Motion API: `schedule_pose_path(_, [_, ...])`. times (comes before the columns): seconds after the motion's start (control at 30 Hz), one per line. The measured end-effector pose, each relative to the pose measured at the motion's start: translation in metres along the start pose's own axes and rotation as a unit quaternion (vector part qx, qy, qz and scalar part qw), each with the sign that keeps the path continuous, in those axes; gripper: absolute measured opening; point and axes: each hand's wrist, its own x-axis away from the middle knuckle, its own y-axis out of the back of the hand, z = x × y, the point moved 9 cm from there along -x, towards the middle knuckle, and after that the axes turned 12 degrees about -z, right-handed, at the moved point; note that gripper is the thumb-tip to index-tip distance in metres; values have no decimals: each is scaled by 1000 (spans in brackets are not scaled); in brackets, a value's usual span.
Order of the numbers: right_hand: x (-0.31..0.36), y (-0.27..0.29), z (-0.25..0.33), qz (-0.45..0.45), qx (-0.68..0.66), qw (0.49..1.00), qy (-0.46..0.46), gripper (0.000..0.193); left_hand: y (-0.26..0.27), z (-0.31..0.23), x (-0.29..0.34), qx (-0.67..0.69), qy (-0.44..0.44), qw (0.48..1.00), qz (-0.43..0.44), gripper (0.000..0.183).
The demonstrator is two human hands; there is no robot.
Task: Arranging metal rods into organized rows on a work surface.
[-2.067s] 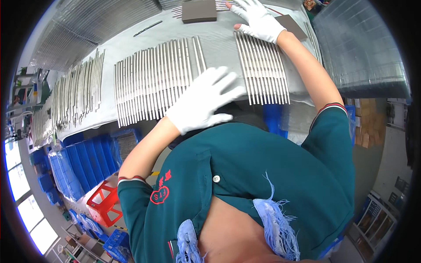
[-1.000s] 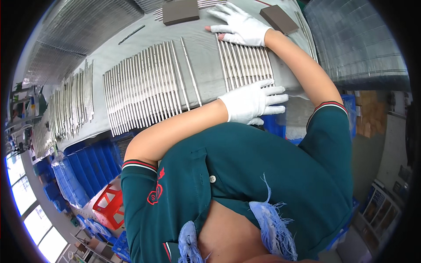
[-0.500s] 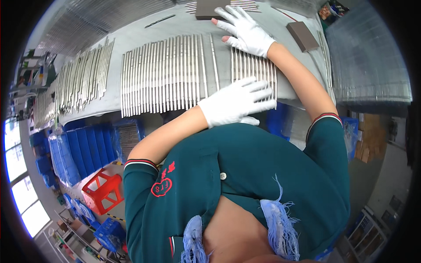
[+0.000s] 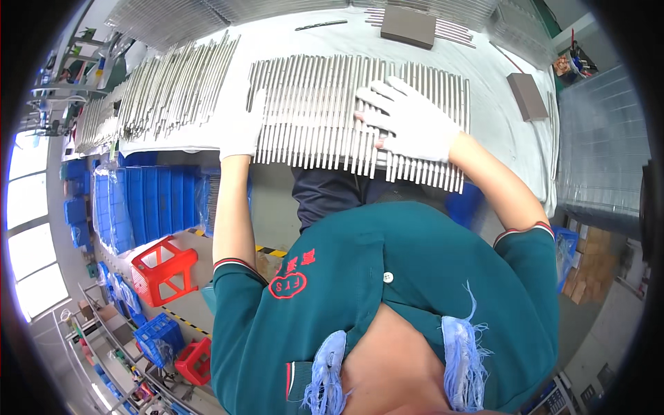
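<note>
A wide row of slim metal rods [image 4: 304, 111] lies side by side on the pale cloth-covered table [image 4: 498, 149] in front of me. My left hand [image 4: 240, 128], in a white glove, is against the row's left edge, fingers stretched out and pointing away from me. Across the right part of the row lies my right hand [image 4: 415, 124], also gloved, flat with its fingers spread; bare fingertips show through the glove. It hides the middle of several rods there. The rods under it reach a little nearer to me than those on the left.
More rods [image 4: 176, 86] lie in an uneven spread on the left. Farther back are a twist drill bit [image 4: 321, 25] and a grey-brown block [image 4: 408, 28] on thin rods. A second block [image 4: 527, 97] sits right. Blue crates [image 4: 159, 200] and a red stool [image 4: 166, 270] stand below.
My left hand has gone from the right-hand rods to the row's left edge. My right hand has come nearer, down onto the rods. The gap between the two rod groups has closed.
</note>
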Motion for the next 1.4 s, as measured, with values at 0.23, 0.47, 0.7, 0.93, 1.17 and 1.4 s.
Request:
schedule_pose_path(0.23, [76, 37, -37, 15, 40, 996, -74, 59, -8, -18, 3, -42, -7, 999, 32, 66])
schedule_pose_path(0.47, [135, 56, -65, 10, 78, 991, -106, 57, -20, -52, 12, -4, 35, 998, 61, 70])
schedule_pose_path(0.7, [160, 64, -80, 14, 60, 985, -163, 59, -19, -99, 17, -31, 10, 998, 56, 64])
schedule_pose_path(0.93, [122, 52, -50, -2, 49, 992, -116, 67, -14, -128, 17, -15, -10, 997, 76, 66])
schedule_pose_path(1.17, [10, 15, -55, -82, 46, 992, -84, 59, -32, -134, -22, 128, -204, 969, 47, 47])
schedule_pose_path(1.4, [-51, -3, -99, -98, 79, 966, -225, 63, -82, -154, -49, 262, -272, 924, 60, 33])
